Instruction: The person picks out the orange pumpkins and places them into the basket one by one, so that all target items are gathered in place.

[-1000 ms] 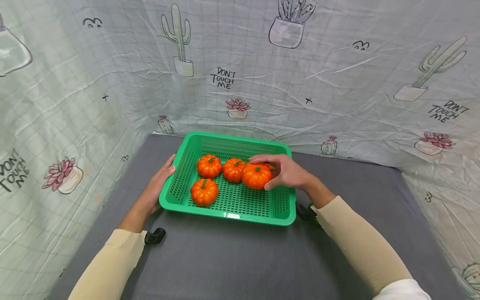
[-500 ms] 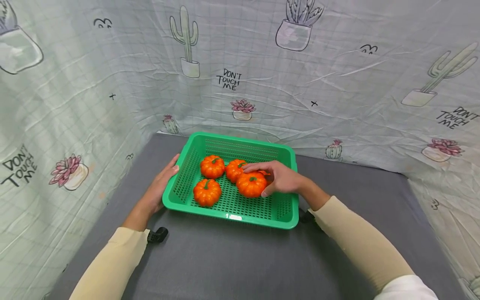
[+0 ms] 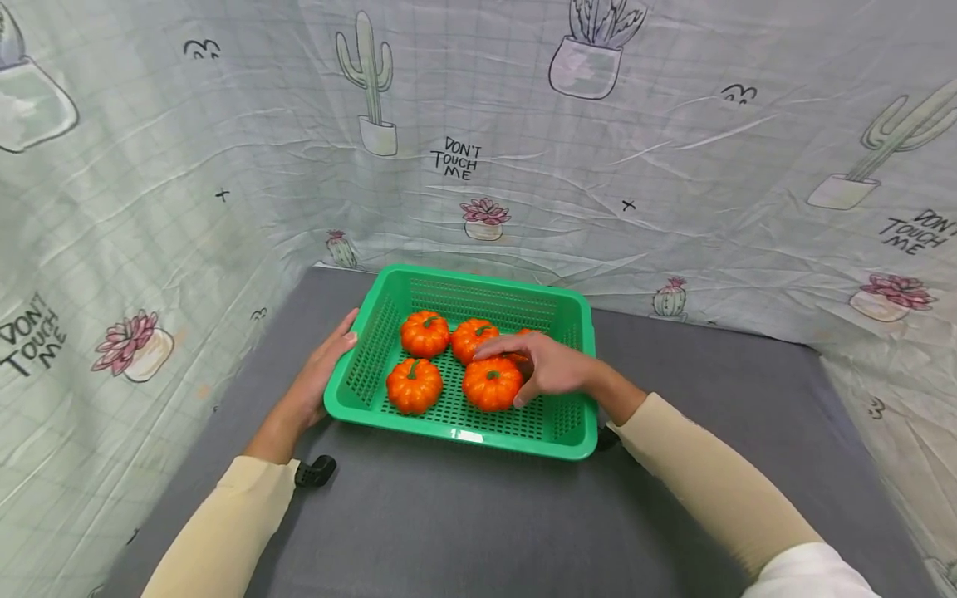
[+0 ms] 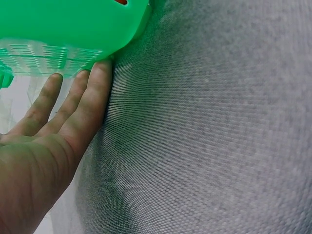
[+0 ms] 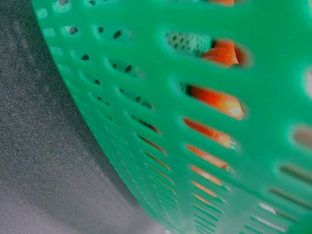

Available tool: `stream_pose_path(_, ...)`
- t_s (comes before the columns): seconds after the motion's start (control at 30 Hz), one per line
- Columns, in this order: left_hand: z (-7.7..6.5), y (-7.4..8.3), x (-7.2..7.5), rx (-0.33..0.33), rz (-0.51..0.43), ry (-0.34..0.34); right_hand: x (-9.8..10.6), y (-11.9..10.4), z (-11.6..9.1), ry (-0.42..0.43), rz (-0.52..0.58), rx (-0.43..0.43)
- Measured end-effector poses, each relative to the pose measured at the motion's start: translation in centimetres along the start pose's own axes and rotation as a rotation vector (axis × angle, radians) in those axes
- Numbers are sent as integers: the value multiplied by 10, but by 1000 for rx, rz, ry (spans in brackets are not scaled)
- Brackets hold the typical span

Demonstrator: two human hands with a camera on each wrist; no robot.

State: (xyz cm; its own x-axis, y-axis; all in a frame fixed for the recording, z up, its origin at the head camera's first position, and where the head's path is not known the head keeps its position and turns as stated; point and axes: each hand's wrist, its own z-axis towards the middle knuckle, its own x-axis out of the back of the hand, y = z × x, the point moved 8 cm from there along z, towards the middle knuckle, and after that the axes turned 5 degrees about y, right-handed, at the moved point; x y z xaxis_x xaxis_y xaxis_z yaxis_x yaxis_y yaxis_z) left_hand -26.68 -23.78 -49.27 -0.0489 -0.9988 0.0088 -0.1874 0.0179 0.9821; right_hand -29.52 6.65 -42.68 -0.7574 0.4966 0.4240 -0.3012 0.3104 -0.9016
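A green slotted basket (image 3: pixel 463 433) holds several small orange pumpkins with green stems. My right hand (image 3: pixel 561 365) reaches over its right side and grips one pumpkin (image 3: pixel 489 389) at the front, fingers over the top and thumb at the right. Behind that hand another pumpkin (image 3: pixel 529 334) is mostly hidden. To the left lie a rear pumpkin (image 3: pixel 424 334), a front pumpkin (image 3: pixel 414 386) and a middle pumpkin (image 3: pixel 473 339). My left hand (image 3: pixel 317 374) rests against the basket's left side; in the left wrist view its straight fingers (image 4: pixel 90 105) touch the wall below the rim.
Grey cloth (image 3: pixel 449 523) covers the table beneath the basket. A pale curtain (image 3: pixel 523 158) with cactus prints hangs close behind and at both sides. Through the wall slots in the right wrist view, orange pumpkin skin (image 5: pixel 214 100) shows.
My right hand has brought the gripped pumpkin toward the basket's front and slightly left, then lower, away from the pumpkin behind it. The left hand stays at the basket's side.
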Motion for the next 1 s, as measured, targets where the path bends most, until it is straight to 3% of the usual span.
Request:
stream_pose_path(0.37, 1, 0, -3, 0, -8, -1, -9, 2, 1, -40, 39, -24)
stream_pose_path(0.7, -1, 1, -2, -7, -8, -6, -12, 3, 5, -52, -32, 9)
stream_pose_path(1.0, -1, 1, -1, -9, -8, -6, -16, 6, 7, -67, -41, -18)
